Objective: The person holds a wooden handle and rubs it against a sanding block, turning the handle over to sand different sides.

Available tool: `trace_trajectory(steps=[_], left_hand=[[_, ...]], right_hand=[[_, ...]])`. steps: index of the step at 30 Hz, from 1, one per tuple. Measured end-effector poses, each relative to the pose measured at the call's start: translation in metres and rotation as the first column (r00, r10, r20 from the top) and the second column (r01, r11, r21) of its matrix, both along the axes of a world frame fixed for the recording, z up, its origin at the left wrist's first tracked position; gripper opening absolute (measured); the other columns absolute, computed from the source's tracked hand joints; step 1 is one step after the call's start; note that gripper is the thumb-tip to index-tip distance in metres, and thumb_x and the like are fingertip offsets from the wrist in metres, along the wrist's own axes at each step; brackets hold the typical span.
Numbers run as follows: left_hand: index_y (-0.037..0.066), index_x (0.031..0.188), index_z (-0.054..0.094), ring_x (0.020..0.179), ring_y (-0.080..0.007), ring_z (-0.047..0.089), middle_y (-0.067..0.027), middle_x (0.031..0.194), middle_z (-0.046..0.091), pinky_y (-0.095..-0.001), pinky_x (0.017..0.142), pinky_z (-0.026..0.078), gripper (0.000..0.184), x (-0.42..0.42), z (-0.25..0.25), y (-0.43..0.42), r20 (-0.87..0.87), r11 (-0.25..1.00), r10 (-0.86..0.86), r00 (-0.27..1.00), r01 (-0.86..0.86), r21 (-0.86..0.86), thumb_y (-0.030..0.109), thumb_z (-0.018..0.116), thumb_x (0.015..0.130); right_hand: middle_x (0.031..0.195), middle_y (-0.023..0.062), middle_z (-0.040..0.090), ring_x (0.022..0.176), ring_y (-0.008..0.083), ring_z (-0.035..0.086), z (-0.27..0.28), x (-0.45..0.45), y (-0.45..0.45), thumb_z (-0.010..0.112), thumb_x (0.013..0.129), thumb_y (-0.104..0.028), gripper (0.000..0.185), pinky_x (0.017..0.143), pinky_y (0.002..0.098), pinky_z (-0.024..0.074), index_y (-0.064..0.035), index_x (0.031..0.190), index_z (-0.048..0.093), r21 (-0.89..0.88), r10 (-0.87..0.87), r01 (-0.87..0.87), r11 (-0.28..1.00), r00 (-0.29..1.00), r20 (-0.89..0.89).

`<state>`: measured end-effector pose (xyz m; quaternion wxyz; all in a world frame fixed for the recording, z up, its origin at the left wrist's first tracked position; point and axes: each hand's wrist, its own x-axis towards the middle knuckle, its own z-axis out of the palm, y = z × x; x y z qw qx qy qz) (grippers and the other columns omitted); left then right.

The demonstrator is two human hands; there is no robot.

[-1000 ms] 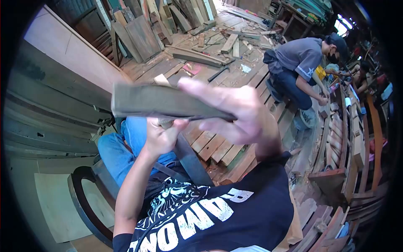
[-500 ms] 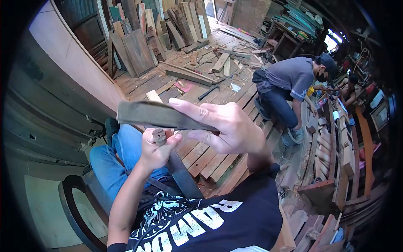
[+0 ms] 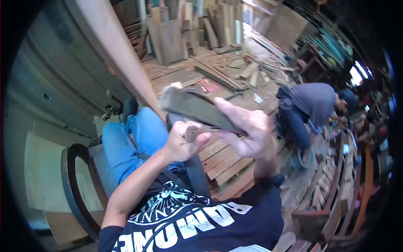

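Observation:
My right hand [image 3: 247, 130] pinches a flat, dark grey-brown strip [image 3: 197, 108] between thumb and fingers, and the strip reaches out to the left. Just below the strip, my left hand [image 3: 180, 143] is wrapped round a brown wooden piece [image 3: 192, 133] whose round end shows beside the thumb. The strip passes over the top of the left hand; whether they touch is hard to tell. Slight blur covers the strip's far end.
Boards [image 3: 172, 42] lean at the back, with wood scraps on the plank floor [image 3: 228, 161]. A person [image 3: 312, 101] in a grey shirt bends forward at the right, near stacked timber [image 3: 327, 185]. A curved dark frame [image 3: 69, 180] stands at the lower left.
The view has turned, and both hands with the strip now appear further right. The strip slants down to the right more than before. The person in grey bends lower.

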<state>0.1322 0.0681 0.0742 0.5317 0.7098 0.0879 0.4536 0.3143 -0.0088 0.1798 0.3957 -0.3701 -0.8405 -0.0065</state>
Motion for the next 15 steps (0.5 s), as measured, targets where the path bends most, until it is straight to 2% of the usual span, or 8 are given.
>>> trace_trajectory(steps=[1, 3, 5, 6, 7, 9, 10, 15], left_hand=[[0.005, 0.061, 0.047, 0.049, -0.0139, 0.038, -0.0025, 0.055, 0.04, -0.032, 0.047, 0.031, 0.036, -0.007, 0.007, 0.001, -0.024, 0.994, 0.016, 1.0, -0.013, 0.11, 0.01, 0.066, 0.091], [0.005, 0.061, 0.046, 0.048, -0.0166, 0.037, -0.0051, 0.055, 0.039, -0.033, 0.047, 0.032, 0.036, -0.012, 0.001, 0.004, -0.058, 0.99, 0.057, 0.997, -0.049, 0.13, 0.009, 0.067, 0.09], [0.005, 0.06, 0.044, 0.047, -0.0196, 0.037, -0.007, 0.053, 0.037, -0.0341, 0.047, 0.032, 0.037, -0.01, 0.007, 0.0, -0.053, 0.987, 0.112, 0.992, -0.105, 0.12, 0.006, 0.068, 0.088], [0.004, 0.062, 0.05, 0.046, -0.0203, 0.044, -0.0073, 0.053, 0.044, -0.0344, 0.046, 0.035, 0.031, -0.007, 0.005, 0.003, -0.016, 0.981, 0.132, 0.991, -0.129, 0.144, 0.005, 0.069, 0.086], [0.004, 0.062, 0.05, 0.046, -0.0203, 0.044, -0.0073, 0.053, 0.044, -0.0344, 0.046, 0.035, 0.031, -0.006, 0.005, 0.005, -0.011, 0.979, 0.152, 0.988, -0.149, 0.137, 0.005, 0.069, 0.086], [0.003, 0.067, 0.057, 0.048, -0.0204, 0.054, -0.0083, 0.057, 0.055, -0.0325, 0.047, 0.041, 0.022, -0.002, 0.004, 0.008, 0.071, 0.948, 0.173, 0.982, -0.186, 0.258, 0.006, 0.07, 0.085], [0.004, 0.075, 0.064, 0.051, -0.0206, 0.06, -0.0091, 0.064, 0.062, -0.0305, 0.049, 0.046, 0.011, 0.004, -0.001, 0.013, 0.149, 0.942, 0.172, 0.974, -0.207, 0.266, 0.006, 0.072, 0.083], [0.007, 0.086, 0.07, 0.052, -0.0221, 0.061, -0.0089, 0.066, 0.064, -0.031, 0.051, 0.048, 0.008, 0.008, -0.006, 0.022, 0.166, 0.898, 0.286, 0.944, -0.325, 0.297, 0.006, 0.073, 0.079]], right_hand=[[0.107, 0.0254, 0.069, 0.087, 0.0323, 0.074, -0.004, -0.001, 0.003, 0.079, 0.073, -0.004, 0.061, 0.076, 0.0319, 0.0556, 0.0076, 0.129, 0.057, 0.057, -0.008, 0.009, 0.998, 1.0, -0.019], [0.105, 0.026, 0.07, 0.087, 0.0316, 0.074, -0.005, -0.001, 0.003, 0.076, 0.072, 0.0, 0.062, 0.076, 0.0307, 0.0549, 0.0072, 0.13, 0.056, 0.011, -0.022, 0.023, 1.0, 0.997, -0.071], [0.084, 0.0154, 0.067, 0.061, 0.0243, 0.064, -0.011, -0.002, 0.009, 0.076, 0.074, 0.0, 0.06, 0.055, 0.0308, 0.05, -0.0001, 0.131, 0.059, 0.076, 0.051, -0.041, 0.996, 0.99, -0.134], [0.082, 0.0143, 0.065, 0.06, 0.0235, 0.063, -0.008, -0.004, 0.009, 0.076, 0.073, 0.001, 0.058, 0.054, 0.0319, 0.0497, -0.002, 0.129, 0.061, 0.077, 0.069, -0.06, 0.995, 0.991, -0.115], [0.082, 0.0143, 0.065, 0.06, 0.0235, 0.063, -0.007, -0.004, 0.01, 0.076, 0.073, 0.001, 0.058, 0.054, 0.0319, 0.0497, -0.002, 0.129, 0.061, 0.071, 0.088, -0.08, 0.994, 0.99, -0.109], [0.079, 0.0128, 0.065, 0.058, 0.0225, 0.061, -0.006, 0.0, 0.008, 0.077, 0.071, 0.001, 0.058, 0.052, 0.0312, 0.0485, -0.0043, 0.127, 0.064, 0.017, 0.062, -0.061, 0.998, 0.998, -0.028], [0.076, 0.0121, 0.064, 0.056, 0.0217, 0.059, -0.005, 0.003, 0.004, 0.077, 0.07, 0.001, 0.058, 0.05, 0.0308, 0.0467, -0.0054, 0.126, 0.065, -0.038, 0.012, -0.011, 0.999, 1.0, 0.015], [0.069, 0.0105, 0.061, 0.053, 0.021, 0.056, -0.002, 0.003, -0.001, 0.077, 0.069, 0.0, 0.057, 0.049, 0.0311, 0.0445, -0.0058, 0.125, 0.066, -0.055, 0.054, -0.054, 0.997, 0.999, -0.002]])
